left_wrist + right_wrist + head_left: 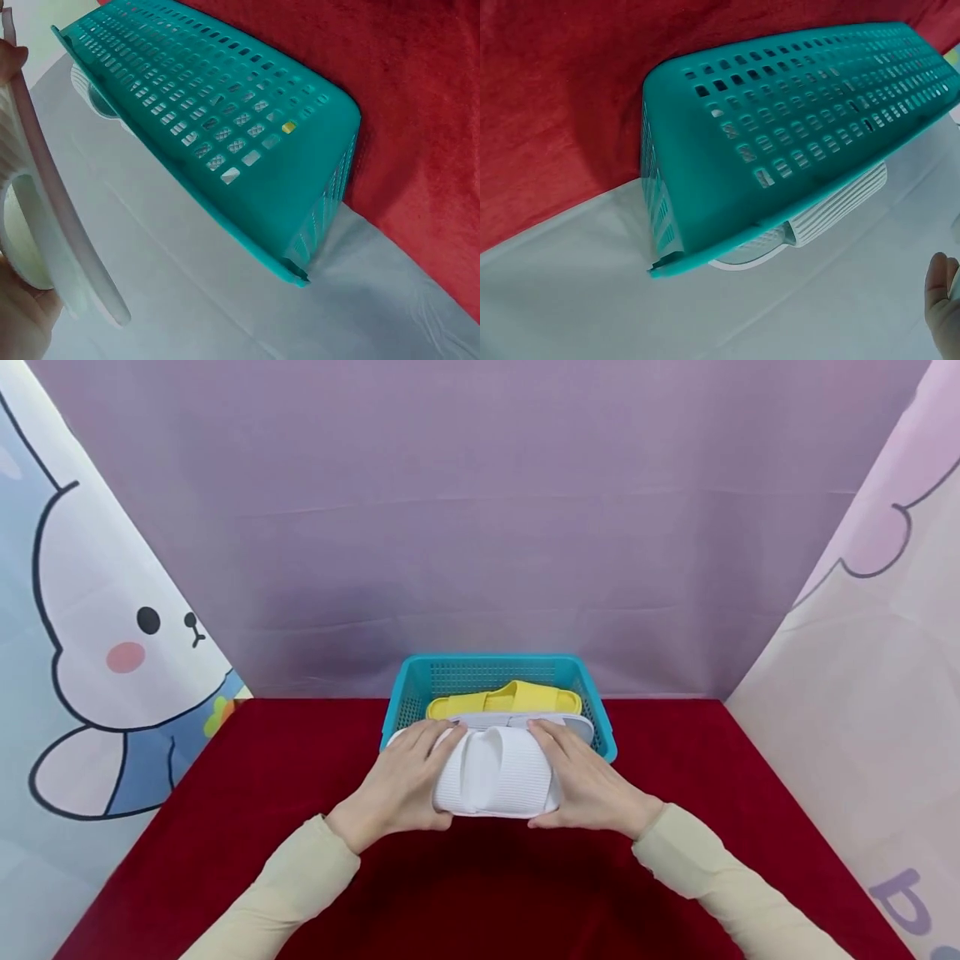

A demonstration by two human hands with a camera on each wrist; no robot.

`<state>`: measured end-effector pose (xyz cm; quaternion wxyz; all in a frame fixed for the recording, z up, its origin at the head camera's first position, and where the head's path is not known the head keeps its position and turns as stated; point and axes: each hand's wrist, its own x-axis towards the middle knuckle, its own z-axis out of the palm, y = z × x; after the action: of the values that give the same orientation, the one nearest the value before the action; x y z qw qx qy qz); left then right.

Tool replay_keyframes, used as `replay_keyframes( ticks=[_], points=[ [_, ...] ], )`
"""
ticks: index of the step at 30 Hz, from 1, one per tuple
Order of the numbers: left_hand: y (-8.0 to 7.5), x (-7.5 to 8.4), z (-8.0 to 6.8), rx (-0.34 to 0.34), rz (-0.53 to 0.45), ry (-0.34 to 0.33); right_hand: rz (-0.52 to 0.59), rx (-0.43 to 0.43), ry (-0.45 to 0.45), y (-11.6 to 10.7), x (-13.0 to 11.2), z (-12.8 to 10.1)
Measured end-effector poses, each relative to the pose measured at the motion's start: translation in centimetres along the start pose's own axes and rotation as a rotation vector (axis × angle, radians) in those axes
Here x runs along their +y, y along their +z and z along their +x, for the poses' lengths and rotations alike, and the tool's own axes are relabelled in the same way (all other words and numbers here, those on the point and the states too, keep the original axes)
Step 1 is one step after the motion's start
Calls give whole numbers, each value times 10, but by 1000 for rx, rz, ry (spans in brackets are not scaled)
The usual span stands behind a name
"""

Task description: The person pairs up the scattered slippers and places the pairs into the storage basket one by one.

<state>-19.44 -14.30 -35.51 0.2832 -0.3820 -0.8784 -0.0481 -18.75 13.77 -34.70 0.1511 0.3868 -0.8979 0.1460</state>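
Observation:
I hold a white ribbed slipper (495,772) between both hands, just in front of a teal plastic basket (491,662). My left hand (408,772) grips its left side and my right hand (581,777) grips its right side. Inside the basket lie a yellow slipper (506,697) and, in front of it, another white slipper (517,720). The left wrist view shows the held slipper's edge (52,225) beside the basket's perforated wall (225,127). In the right wrist view, the basket (780,135) has the second white slipper (832,210) showing past its rim, and a fingertip (941,300) sits at the right edge.
A red cloth (225,793) covers the table. A lilac backdrop (480,527) stands right behind the basket. A cartoon rabbit curtain (97,635) closes the left side and a pale pink one (862,693) the right.

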Motion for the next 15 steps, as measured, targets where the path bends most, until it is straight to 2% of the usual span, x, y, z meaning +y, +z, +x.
replay_keyframes(
  ticks=[7, 15],
  points=[
    [0, 0, 0, -24, -15, -12, 0, 24, -33, 2, -2, 2],
    [4, 2, 0, -7, -8, -3, 2, 32, -36, 9, -3, 4]
  ],
)
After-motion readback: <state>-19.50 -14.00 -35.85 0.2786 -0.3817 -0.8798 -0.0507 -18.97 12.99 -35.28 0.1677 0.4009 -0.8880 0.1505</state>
